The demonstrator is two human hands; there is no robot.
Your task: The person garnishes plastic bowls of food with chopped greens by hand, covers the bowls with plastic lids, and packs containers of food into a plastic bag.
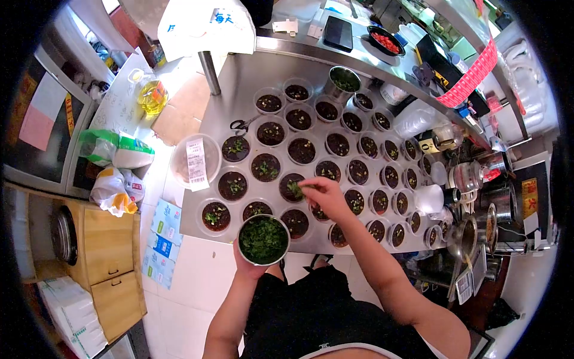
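Currently, left hand [248,267] holds one bowl [289,240], right hand [326,197] some greens [297,188].

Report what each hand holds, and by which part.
Left hand: metal bowl, by its outer wall, left and near side. Right hand: loose greens, by the edge nearest its fingertips.

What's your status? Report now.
Left hand holding metal container of chopped greens. Right hand, fingers pinched, over bowl. Scissors clear of both hands.
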